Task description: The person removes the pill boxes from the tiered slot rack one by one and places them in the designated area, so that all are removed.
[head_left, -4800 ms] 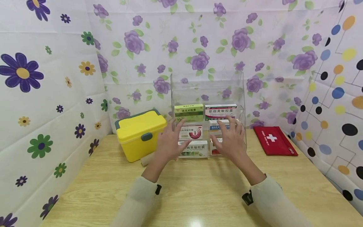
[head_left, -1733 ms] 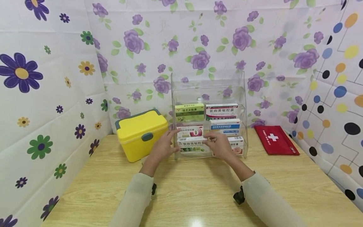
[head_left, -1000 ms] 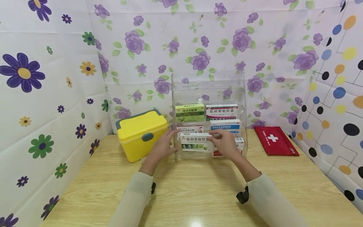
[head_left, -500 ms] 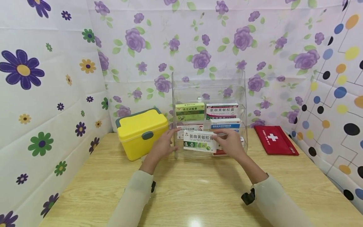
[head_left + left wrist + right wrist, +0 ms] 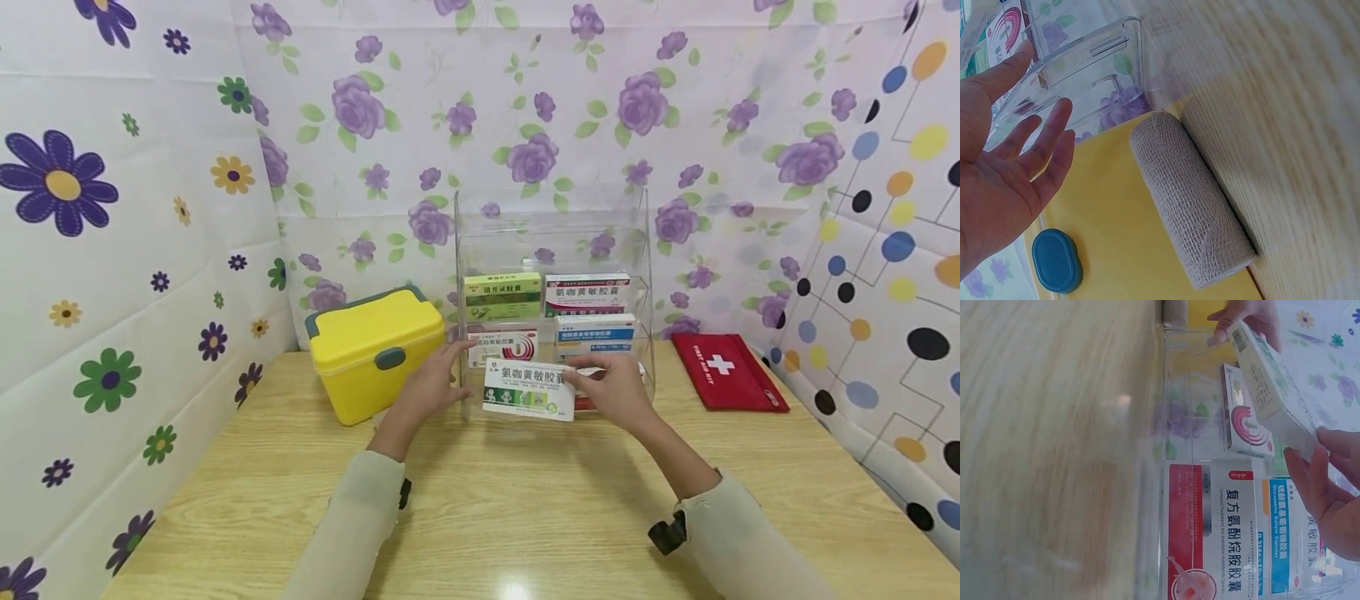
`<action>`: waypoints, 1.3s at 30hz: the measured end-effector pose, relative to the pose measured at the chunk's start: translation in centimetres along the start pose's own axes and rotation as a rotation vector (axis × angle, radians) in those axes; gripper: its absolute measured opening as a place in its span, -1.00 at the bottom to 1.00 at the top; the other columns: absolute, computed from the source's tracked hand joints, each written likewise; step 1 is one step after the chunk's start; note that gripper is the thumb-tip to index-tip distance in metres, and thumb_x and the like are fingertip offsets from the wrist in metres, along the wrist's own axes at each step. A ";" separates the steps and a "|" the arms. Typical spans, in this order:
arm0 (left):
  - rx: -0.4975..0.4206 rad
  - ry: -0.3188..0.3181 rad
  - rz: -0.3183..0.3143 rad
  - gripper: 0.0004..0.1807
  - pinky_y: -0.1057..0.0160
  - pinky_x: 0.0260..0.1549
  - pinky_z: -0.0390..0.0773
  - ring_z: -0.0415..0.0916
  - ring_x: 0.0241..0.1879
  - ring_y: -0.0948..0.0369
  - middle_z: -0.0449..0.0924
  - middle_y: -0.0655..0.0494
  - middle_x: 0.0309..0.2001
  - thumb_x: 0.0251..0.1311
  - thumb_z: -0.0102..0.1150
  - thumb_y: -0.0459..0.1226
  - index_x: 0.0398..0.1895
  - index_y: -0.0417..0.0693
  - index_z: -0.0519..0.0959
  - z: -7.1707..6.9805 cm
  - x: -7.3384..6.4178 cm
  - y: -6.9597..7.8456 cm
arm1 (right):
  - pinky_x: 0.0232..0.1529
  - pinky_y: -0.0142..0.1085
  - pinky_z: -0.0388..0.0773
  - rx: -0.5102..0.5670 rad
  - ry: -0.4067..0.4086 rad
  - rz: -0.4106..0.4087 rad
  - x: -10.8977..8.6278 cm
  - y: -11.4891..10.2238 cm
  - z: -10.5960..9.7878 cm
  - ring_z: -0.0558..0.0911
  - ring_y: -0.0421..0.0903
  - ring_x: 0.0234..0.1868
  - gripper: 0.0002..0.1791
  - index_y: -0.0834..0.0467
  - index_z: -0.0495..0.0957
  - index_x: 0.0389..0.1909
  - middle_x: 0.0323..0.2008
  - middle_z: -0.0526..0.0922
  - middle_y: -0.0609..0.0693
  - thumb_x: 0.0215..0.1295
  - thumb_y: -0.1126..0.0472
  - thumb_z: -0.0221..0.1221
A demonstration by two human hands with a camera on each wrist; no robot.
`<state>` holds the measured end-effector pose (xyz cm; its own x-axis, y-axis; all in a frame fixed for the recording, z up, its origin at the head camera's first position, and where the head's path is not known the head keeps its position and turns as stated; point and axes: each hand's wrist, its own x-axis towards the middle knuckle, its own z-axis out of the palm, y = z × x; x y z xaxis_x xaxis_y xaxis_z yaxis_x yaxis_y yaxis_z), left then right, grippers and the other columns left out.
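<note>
My right hand [image 5: 617, 390] pinches the right end of a white and green medicine box [image 5: 528, 390], thumb on one side and fingers on the other, as the right wrist view also shows. The box is tilted, in front of the bottom tier of a clear acrylic rack [image 5: 551, 248]. My left hand [image 5: 427, 385] is at the rack's left side with its fingers spread; in the left wrist view the hand [image 5: 1007, 169] holds nothing. Behind the held box sits a white box with a red spiral [image 5: 517, 343]. A red and white box [image 5: 1200, 531] is in the bottom tier at right.
A yellow case [image 5: 375, 354] with a dark latch stands left of the rack. Beside it lies a beige bandage roll [image 5: 1188, 200]. A red first aid pouch [image 5: 723, 372] lies at right. Upper tiers hold a green box [image 5: 501, 298], a white-maroon box [image 5: 587, 295] and a white-blue box [image 5: 595, 335].
My right hand has taken the white and green box out of the bottom left slot and drawn it forward, tilting it. My left hand has moved from the boxes to the rack's left side.
</note>
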<state>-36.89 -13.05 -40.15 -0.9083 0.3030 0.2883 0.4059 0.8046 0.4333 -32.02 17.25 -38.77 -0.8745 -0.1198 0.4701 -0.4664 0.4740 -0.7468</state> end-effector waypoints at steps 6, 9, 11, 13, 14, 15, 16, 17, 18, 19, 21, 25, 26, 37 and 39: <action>-0.012 -0.002 -0.005 -0.04 0.12 -0.22 0.59 0.53 -0.13 0.13 0.29 0.05 0.41 0.02 0.52 -0.22 0.47 0.41 0.21 0.0 -0.1 -0.1 | -0.55 -0.23 0.63 0.047 -0.053 0.054 -0.4 0.2 0.1 0.72 0.04 -0.39 -0.81 0.20 0.73 -0.19 -0.20 0.74 0.12 0.23 0.19 0.38; -0.012 -0.003 -0.006 -0.04 0.14 -0.24 0.59 0.54 -0.14 0.15 0.31 0.06 0.39 0.02 0.53 -0.19 0.46 0.42 0.21 0.1 -0.1 -0.1 | -0.52 -0.22 0.64 0.040 -0.078 0.061 -0.6 0.1 0.2 0.71 0.06 -0.38 -0.80 0.19 0.73 -0.20 -0.20 0.74 0.10 0.21 0.18 0.39; -0.010 -0.002 -0.003 -0.05 0.16 -0.24 0.58 0.54 -0.15 0.16 0.32 0.07 0.39 0.02 0.52 -0.18 0.46 0.42 0.21 0.0 0.0 -0.1 | -0.52 -0.21 0.65 0.040 -0.092 0.065 -0.7 0.1 0.2 0.70 0.06 -0.37 -0.80 0.20 0.73 -0.20 -0.20 0.74 0.10 0.21 0.19 0.39; -0.007 0.000 -0.001 -0.05 0.16 -0.25 0.58 0.54 -0.16 0.17 0.33 0.07 0.38 0.02 0.52 -0.19 0.46 0.42 0.21 0.0 0.1 -0.1 | -0.52 -0.20 0.65 0.050 -0.116 0.083 -0.8 0.1 0.2 0.70 0.04 -0.38 -0.80 0.20 0.72 -0.19 -0.21 0.74 0.09 0.22 0.20 0.39; -0.008 0.002 0.000 -0.04 0.16 -0.25 0.58 0.54 -0.16 0.16 0.33 0.07 0.37 0.02 0.52 -0.20 0.46 0.42 0.21 0.0 0.1 -0.1 | -0.52 -0.18 0.65 0.063 -0.130 0.098 -0.8 0.2 0.3 0.71 0.05 -0.38 -0.80 0.20 0.72 -0.18 -0.23 0.74 0.10 0.22 0.20 0.38; -0.010 0.003 -0.002 -0.04 0.16 -0.25 0.59 0.54 -0.16 0.16 0.32 0.07 0.38 0.02 0.52 -0.21 0.46 0.42 0.21 0.0 0.1 -0.1 | -0.53 -0.16 0.64 0.072 -0.147 0.116 -0.8 0.3 0.3 0.72 0.06 -0.38 -0.80 0.20 0.72 -0.18 -0.24 0.74 0.09 0.23 0.19 0.37; -0.013 0.006 -0.003 -0.04 0.15 -0.24 0.59 0.54 -0.16 0.16 0.32 0.07 0.38 0.02 0.52 -0.22 0.46 0.42 0.21 0.0 0.1 -0.1 | -0.52 -0.13 0.65 0.081 -0.162 0.135 -0.9 0.3 0.4 0.72 0.08 -0.38 -0.80 0.20 0.71 -0.17 -0.25 0.74 0.09 0.23 0.18 0.37; -0.016 0.007 -0.006 -0.04 0.15 -0.24 0.59 0.55 -0.15 0.15 0.31 0.07 0.39 0.01 0.52 -0.23 0.46 0.42 0.21 -0.1 0.1 0.0 | -0.51 -0.10 0.64 0.086 -0.178 0.151 -0.9 0.5 0.5 0.72 0.09 -0.38 -0.79 0.20 0.71 -0.17 -0.26 0.74 0.08 0.24 0.17 0.37; -0.019 0.007 -0.008 -0.04 0.14 -0.23 0.59 0.55 -0.15 0.14 0.31 0.07 0.39 0.02 0.52 -0.25 0.46 0.42 0.21 -0.1 0.1 0.0 | -0.51 -0.08 0.64 0.092 -0.192 0.166 -1.0 0.6 0.7 0.72 0.10 -0.37 -0.78 0.20 0.71 -0.17 -0.27 0.74 0.08 0.24 0.16 0.37; -0.024 0.006 -0.010 -0.04 0.13 -0.23 0.59 0.55 -0.15 0.13 0.30 0.07 0.40 0.01 0.52 -0.26 0.46 0.42 0.21 -0.1 0.1 0.0 | -0.50 -0.07 0.64 0.092 -0.205 0.177 -1.0 0.7 0.8 0.72 0.11 -0.36 -0.77 0.21 0.70 -0.17 -0.27 0.74 0.07 0.24 0.16 0.37; -0.028 0.000 -0.016 -0.03 0.13 -0.23 0.59 0.55 -0.15 0.13 0.29 0.06 0.40 0.02 0.52 -0.27 0.46 0.42 0.21 -0.1 0.1 0.0 | -0.50 -0.06 0.64 0.079 -0.218 0.192 -1.2 1.0 1.1 0.71 0.11 -0.34 -0.77 0.20 0.70 -0.18 -0.27 0.74 0.05 0.23 0.14 0.37; -0.024 -0.014 -0.020 -0.03 0.13 -0.22 0.59 0.53 -0.15 0.15 0.30 0.06 0.40 0.02 0.52 -0.25 0.47 0.41 0.21 0.0 0.1 -0.1 | -0.50 -0.01 0.63 0.046 -0.223 0.193 -1.4 1.5 1.5 0.69 0.07 -0.37 -0.81 0.17 0.71 -0.22 -0.31 0.74 0.02 0.22 0.15 0.38; -0.022 -0.017 -0.021 -0.02 0.13 -0.22 0.59 0.53 -0.15 0.15 0.30 0.06 0.40 0.02 0.53 -0.25 0.48 0.42 0.20 0.1 0.1 -0.1 | -0.50 0.01 0.63 0.043 -0.227 0.190 -1.5 1.6 1.5 0.69 0.08 -0.38 -0.82 0.17 0.71 -0.23 -0.33 0.74 0.01 0.22 0.16 0.38; -0.033 -0.001 -0.013 -0.04 0.14 -0.26 0.59 0.54 -0.18 0.14 0.33 0.07 0.38 0.02 0.52 -0.27 0.46 0.42 0.22 0.0 0.1 -0.2 | -0.53 -0.10 0.63 0.006 -0.300 0.158 -1.4 2.7 2.2 0.68 0.00 -0.42 -0.91 0.17 0.67 -0.25 -0.36 0.69 0.01 0.26 0.26 0.33; -0.034 -0.007 -0.014 -0.04 0.14 -0.26 0.58 0.53 -0.18 0.14 0.33 0.08 0.39 0.02 0.52 -0.27 0.47 0.42 0.21 0.0 0.0 -0.2 | -0.51 -0.09 0.63 -0.003 -0.301 0.175 -1.4 2.7 2.3 0.66 -0.04 -0.43 -0.92 0.16 0.67 -0.26 -0.37 0.68 0.01 0.26 0.26 0.34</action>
<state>-36.98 -13.20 -40.26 -0.9147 0.2949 0.2763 0.3959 0.7909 0.4666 -32.34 16.73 -42.52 -0.9414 -0.2884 0.1749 -0.3062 0.5130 -0.8019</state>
